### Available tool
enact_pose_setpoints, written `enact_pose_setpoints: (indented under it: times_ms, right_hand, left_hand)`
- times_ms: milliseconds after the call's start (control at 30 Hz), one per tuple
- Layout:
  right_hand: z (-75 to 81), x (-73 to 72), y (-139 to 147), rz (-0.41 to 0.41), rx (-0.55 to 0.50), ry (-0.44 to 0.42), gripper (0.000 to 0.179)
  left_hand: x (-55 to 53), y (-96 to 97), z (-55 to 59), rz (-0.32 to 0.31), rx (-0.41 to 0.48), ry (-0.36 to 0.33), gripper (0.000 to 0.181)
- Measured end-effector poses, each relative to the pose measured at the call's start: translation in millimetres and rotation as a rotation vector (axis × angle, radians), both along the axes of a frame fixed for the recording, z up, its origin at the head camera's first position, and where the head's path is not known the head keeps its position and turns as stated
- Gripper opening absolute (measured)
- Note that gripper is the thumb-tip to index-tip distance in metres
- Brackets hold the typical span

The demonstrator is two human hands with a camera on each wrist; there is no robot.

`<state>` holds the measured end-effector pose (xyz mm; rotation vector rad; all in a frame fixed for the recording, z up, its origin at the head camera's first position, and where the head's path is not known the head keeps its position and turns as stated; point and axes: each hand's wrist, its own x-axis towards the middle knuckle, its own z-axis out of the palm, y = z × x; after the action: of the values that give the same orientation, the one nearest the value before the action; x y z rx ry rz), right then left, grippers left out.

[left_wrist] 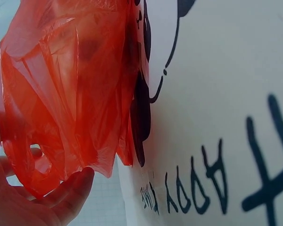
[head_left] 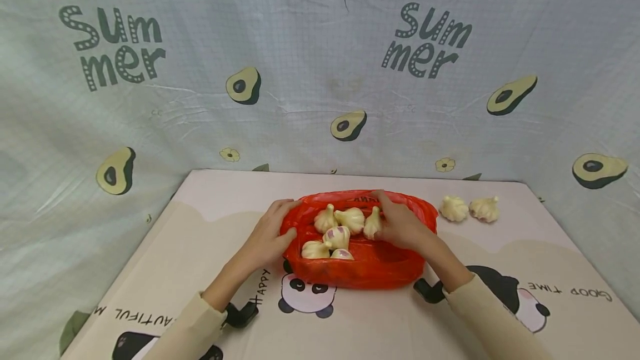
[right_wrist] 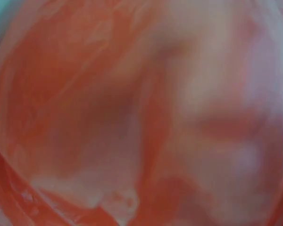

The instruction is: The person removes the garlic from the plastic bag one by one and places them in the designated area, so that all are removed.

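Observation:
A red plastic bag [head_left: 350, 276] lies on the table with its mouth spread wide. Inside it are several garlic bulbs [head_left: 336, 236], some with purple streaks. My left hand [head_left: 272, 232] grips the bag's left end, thumb at the near side and fingers at the far side. In the left wrist view its fingers [left_wrist: 75, 193] bend round the red film near a small hole. My right hand [head_left: 402, 224] reaches into the bag's right half, fingers spread, beside a garlic bulb [head_left: 371, 223] that it partly covers. Blurred red film fills the right wrist view and hides the fingers.
Two more garlic bulbs, a left one [head_left: 454, 208] and a right one [head_left: 484, 209], lie on the table right of the bag. The pale table cover [head_left: 370, 326] has panda prints and lettering. A white avocado-print cloth [head_left: 300, 43] hangs behind the table.

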<state>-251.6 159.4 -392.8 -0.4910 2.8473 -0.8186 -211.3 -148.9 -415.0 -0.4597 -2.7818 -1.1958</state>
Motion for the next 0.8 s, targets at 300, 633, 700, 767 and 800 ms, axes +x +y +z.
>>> enact_pose_setpoints:
  times_ms: [300, 633, 700, 767, 800]
  right_hand:
    - [-0.9, -0.4, -0.6, -0.016, 0.015, 0.036, 0.036]
    - [-6.2, 0.3, 2.5, 0.056, 0.004, -0.011, 0.052]
    - [-7.7, 0.6, 2.6, 0.072, 0.011, -0.031, 0.054]
    - [-9.3, 1.0, 2.6, 0.078, 0.018, -0.045, 0.055]
    - [-10.0, 1.1, 2.4, 0.076, 0.020, -0.049, 0.056]
  left_hand:
    - [-0.7, -1.8, -0.9, -0.003, 0.001, 0.010, 0.058]
    - [-0.3, -0.4, 0.7, -0.003, -0.006, 0.005, 0.058]
    - [-0.3, -0.5, 0.6, -0.002, -0.006, 0.005, 0.058]
    - [-0.3, -0.7, 0.3, -0.002, -0.006, 0.006, 0.059]
    - [-0.3, -1.0, 0.3, -0.002, -0.006, 0.005, 0.059]
